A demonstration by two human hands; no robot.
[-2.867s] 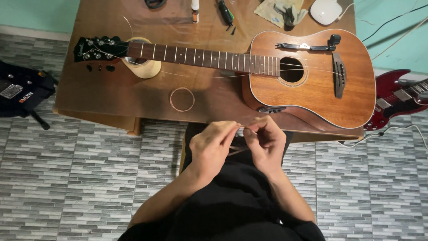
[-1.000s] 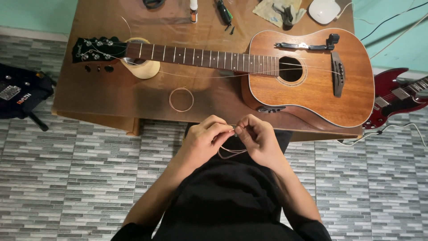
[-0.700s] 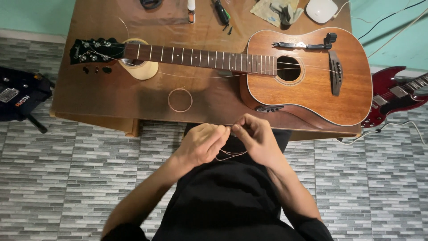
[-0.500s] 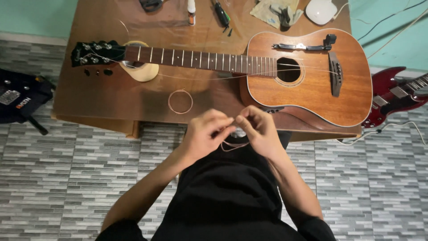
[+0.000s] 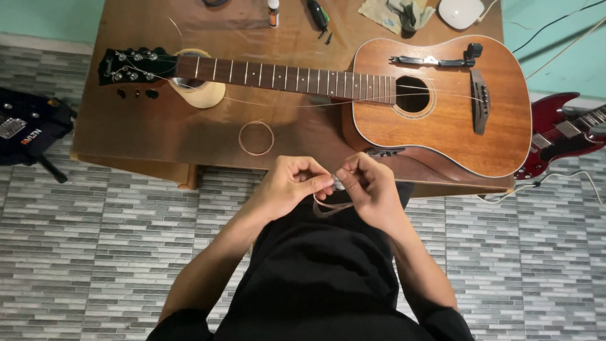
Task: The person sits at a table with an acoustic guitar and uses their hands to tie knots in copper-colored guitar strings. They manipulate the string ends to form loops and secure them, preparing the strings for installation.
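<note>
At the far left a black bag lies on the grey tiled floor, beside the brown wooden worktop. On the worktop an acoustic guitar lies flat, its black headstock to the left over a pale round pad, its body to the right. A coiled string rests on the bare wood just below the neck. In front of the worktop's near edge the 2 hands meet above the person's black shirt. The left hand has its fingers curled, thumb and forefinger pinching a thin loop of guitar string. The right hand, touching the left at the fingertips, pinches the same string, whose loop hangs below both. At the far right a red electric guitar lies beyond the worktop's corner.
</note>
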